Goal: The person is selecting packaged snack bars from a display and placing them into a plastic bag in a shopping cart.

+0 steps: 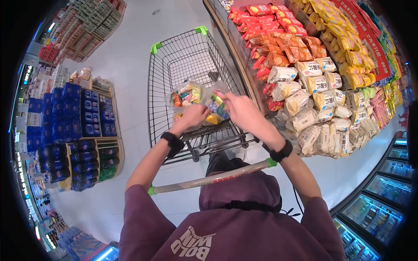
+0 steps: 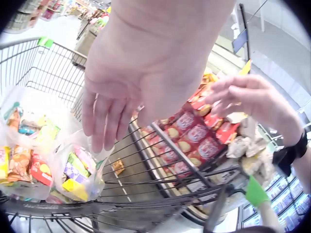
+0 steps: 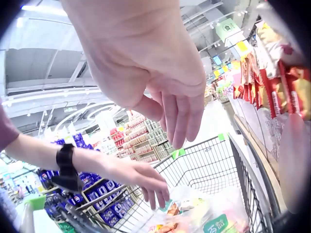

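Note:
Two clear plastic bags of packaged snacks stand side by side in the near end of a wire shopping cart (image 1: 201, 30). In the left wrist view, the left bag (image 2: 41, 109) holds orange, red and yellow packets. Purple, green and yellow ones fill the right bag (image 2: 62, 156). My left hand (image 1: 191, 118) hovers by the bags with its fingers extended, gripping nothing. Above the right bag and close to the cart's right side is my right hand (image 1: 247, 114). Its fingers hang loosely bent with nothing between them in the right wrist view.
The cart's handle (image 1: 213, 179) crosses in front of the body. Chip bags (image 1: 313, 87) are piled on a display along the cart's right side. Blue drink packs (image 1: 61, 113) stack on the left. Glass-topped freezers (image 1: 374, 213) line the lower right.

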The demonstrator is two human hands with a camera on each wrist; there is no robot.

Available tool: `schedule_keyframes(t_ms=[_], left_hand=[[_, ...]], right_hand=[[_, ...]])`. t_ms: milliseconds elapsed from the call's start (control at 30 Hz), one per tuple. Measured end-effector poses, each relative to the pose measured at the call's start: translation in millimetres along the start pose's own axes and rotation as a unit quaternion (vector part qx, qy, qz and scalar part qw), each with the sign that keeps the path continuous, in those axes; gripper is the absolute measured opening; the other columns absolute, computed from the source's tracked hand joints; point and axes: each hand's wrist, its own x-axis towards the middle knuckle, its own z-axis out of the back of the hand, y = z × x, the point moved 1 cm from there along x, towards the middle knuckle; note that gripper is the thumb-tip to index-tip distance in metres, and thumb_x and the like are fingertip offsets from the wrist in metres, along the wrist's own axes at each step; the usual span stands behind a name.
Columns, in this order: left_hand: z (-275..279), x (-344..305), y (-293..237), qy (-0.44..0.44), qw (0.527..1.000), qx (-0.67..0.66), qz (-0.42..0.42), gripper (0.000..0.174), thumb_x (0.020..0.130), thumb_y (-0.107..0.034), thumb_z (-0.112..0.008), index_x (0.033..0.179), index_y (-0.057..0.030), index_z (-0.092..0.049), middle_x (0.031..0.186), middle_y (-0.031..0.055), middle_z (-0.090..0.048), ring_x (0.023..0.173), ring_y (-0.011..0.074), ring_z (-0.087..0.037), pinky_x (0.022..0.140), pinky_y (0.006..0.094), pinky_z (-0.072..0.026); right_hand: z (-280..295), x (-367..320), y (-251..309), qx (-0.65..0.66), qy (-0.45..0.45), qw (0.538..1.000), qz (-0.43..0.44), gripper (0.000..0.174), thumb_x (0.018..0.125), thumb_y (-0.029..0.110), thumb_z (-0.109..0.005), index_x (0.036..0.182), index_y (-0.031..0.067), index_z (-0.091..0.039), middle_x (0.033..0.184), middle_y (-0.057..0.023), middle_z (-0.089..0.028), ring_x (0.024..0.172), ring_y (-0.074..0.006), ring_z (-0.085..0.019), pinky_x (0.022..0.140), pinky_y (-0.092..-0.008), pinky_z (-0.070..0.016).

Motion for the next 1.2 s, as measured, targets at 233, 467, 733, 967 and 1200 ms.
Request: schedule_keyframes(t_ms=[233,467,733,967,1200], left_hand=[[-92.2,68.3,70.2,0.129,0.986,-0.08,0.065,0.028,0.077,-0.009,-0.055,0.101,-0.0011,-0.066,0.084,0.019,-0.068,0.086,0.0339,-0.068,0.075,0.0432,-0.0512],[-108.1,48.3,64.3,0.295,0.952,-0.072,0.026,0.042,0.081,-0.011,-0.052,0.121,-0.0074,-0.065,0.109,0.0237,-0.068,0.105,0.0364,-0.065,0.092,0.0441,-0.0513],[-118.8,43.9,64.1,0.308,0.951,-0.03,0.002,0.046,0.083,-0.008,-0.05,0.129,-0.0087,-0.059,0.089,0.0222,-0.069,0.09,0.0373,-0.068,0.082,0.0472,-0.0539],[-150.5,49.4,78.5,0.274,0.96,-0.031,-0.053,0.028,0.095,-0.019,-0.048,0.112,-0.005,-0.066,0.084,0.022,-0.069,0.085,0.0399,-0.068,0.088,0.0489,-0.0498],[-144.5,58.3,65.2,0.279,0.959,-0.033,-0.037,0.03,0.098,-0.027,-0.048,0.102,-0.0034,-0.066,0.083,0.0213,-0.069,0.085,0.0407,-0.067,0.105,0.0488,-0.0374]], right_hand=[[-50.8,150.8,-64.8,0.033,0.151,0.982,-0.104,0.025,0.085,0.0,-0.05,0.103,-0.0067,-0.066,0.09,-0.0173,-0.072,0.085,-0.0225,-0.071,0.074,-0.0344,-0.0561],[-186.0,174.9,-140.0,0.127,0.355,0.899,-0.224,0.024,0.086,0.003,-0.05,0.102,-0.0039,-0.067,0.092,-0.0132,-0.071,0.078,-0.0184,-0.069,0.071,-0.0312,-0.0546],[-266.7,127.6,-226.9,-0.152,0.458,0.853,-0.199,0.034,0.079,0.016,-0.061,0.107,0.0002,-0.071,0.113,-0.0222,-0.068,0.107,-0.035,-0.066,0.093,-0.0418,-0.0522],[-240.9,131.3,-233.6,-0.129,0.355,0.875,-0.304,0.047,0.076,0.023,-0.075,0.116,0.0002,-0.066,0.122,-0.0197,-0.065,0.113,-0.0344,-0.063,0.095,-0.0412,-0.0515],[-247.5,128.7,-237.8,-0.169,0.225,0.931,-0.232,0.068,0.074,0.009,-0.074,0.135,0.0029,-0.042,0.121,-0.0204,-0.063,0.113,-0.0356,-0.062,0.092,-0.043,-0.0522]])
